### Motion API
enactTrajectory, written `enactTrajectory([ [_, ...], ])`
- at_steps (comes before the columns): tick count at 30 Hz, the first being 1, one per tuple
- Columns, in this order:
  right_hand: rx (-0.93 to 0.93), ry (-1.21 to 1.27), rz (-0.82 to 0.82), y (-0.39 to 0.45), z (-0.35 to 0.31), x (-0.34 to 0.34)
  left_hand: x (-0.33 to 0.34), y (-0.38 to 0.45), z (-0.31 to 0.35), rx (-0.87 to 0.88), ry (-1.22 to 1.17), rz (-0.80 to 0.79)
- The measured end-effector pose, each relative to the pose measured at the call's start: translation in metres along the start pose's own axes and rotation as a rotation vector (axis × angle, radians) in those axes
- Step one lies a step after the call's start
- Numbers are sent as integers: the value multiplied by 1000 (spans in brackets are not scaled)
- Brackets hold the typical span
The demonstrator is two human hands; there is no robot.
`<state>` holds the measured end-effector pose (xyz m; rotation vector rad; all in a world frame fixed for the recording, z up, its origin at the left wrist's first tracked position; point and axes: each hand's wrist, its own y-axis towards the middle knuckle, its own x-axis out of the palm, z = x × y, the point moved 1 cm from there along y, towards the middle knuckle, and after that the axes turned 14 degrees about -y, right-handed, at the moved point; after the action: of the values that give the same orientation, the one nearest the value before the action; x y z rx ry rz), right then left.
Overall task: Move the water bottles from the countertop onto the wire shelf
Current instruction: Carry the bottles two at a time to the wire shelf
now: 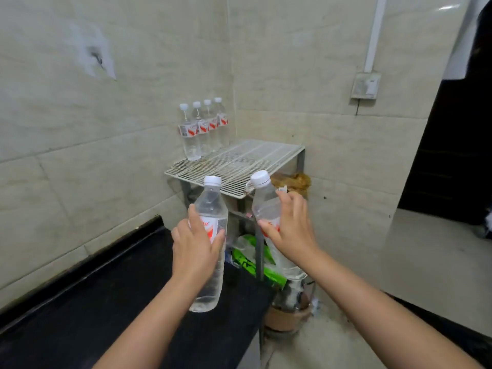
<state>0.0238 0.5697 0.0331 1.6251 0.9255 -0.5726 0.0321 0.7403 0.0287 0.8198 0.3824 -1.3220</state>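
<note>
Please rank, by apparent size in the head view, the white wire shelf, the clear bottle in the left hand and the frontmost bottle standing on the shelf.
1. White wire shelf
2. Clear bottle in the left hand, enlarged by nearness
3. Frontmost bottle standing on the shelf

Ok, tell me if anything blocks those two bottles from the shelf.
Nothing visible does. The left bottle and right bottle are held just before the shelf; four bottles line only its back-left edge.
</note>
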Motion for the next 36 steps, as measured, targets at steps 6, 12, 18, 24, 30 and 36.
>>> enactTrajectory([
  [6, -85, 35, 172, 105, 58, -20, 25, 77, 54, 112, 9, 177],
  [12, -146, 168, 222, 202, 83, -2, 40, 165, 70, 252, -30, 470],
  [18, -240, 284, 178, 309, 88, 41, 50, 264, 73, 186, -19, 589],
  [24, -256, 395, -53, 403, 100, 99, 66, 347, 72, 8, -33, 556],
  [30, -320, 444, -190, 460, 97, 176, 93, 397, 48, -217, -41, 618],
  [36, -379, 617, -273, 517, 82, 229, 117, 451, 38, -359, -24, 741],
])
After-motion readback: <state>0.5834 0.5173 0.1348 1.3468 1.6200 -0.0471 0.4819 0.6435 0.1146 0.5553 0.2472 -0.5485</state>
